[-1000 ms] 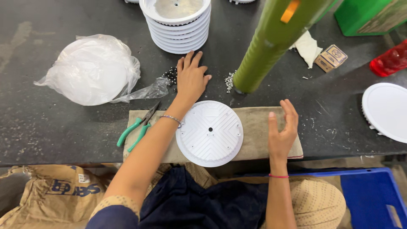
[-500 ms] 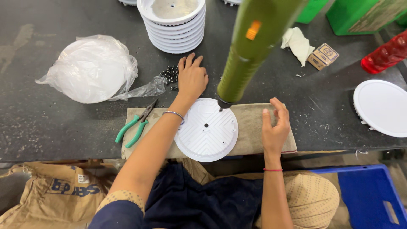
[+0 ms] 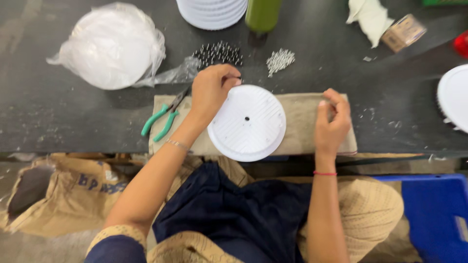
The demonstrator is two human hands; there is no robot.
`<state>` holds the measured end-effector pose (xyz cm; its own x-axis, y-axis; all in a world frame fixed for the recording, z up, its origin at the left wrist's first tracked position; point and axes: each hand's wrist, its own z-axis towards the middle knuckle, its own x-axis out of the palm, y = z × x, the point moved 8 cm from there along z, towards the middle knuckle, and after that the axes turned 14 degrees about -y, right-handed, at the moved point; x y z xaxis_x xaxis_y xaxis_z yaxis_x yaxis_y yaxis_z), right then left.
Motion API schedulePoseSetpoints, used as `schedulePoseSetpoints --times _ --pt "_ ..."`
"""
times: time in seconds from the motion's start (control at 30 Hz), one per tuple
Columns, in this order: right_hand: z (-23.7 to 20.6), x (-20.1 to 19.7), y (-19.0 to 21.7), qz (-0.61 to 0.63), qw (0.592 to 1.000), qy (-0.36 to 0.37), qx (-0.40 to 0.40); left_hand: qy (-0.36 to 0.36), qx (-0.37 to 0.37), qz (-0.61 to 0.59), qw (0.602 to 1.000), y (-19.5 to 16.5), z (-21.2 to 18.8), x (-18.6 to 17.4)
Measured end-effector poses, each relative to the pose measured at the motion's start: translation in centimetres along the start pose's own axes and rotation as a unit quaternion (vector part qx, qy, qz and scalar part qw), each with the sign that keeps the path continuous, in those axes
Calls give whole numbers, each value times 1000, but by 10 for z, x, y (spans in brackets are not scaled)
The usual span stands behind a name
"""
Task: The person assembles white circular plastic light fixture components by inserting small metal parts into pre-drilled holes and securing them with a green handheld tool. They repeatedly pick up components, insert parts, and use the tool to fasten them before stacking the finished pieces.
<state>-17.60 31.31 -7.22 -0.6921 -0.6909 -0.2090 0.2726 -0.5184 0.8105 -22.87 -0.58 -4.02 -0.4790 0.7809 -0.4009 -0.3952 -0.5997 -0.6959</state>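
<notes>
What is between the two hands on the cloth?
In the head view, the white round disc lies between the left hand and the right hand, with bare beige cloth beside it.

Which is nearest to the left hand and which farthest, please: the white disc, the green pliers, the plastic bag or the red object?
From the left hand:
1. White disc, touching, just right.
2. Green pliers, on its left.
3. Plastic bag, upper left.
4. Red object, far right edge.
</notes>
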Motion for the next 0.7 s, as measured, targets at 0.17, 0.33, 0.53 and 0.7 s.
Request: schedulePoseSetpoints --times 0.17,0.33,0.53,0.7 --pt "-2 2 -5 21 1000 19 -13 17 -33 -34 999 -17 -51 -42" --pt "-6 4 -7 3 999 32 -31 6 -40 -38 998 -30 -77 -43" --pt "-9 7 -4 27 998 41 -43 7 16 -20 1000 -47 -86 -26" --pt "-10 7 -4 28 998 44 -33 30 1 -30 999 -49 -86 -17"
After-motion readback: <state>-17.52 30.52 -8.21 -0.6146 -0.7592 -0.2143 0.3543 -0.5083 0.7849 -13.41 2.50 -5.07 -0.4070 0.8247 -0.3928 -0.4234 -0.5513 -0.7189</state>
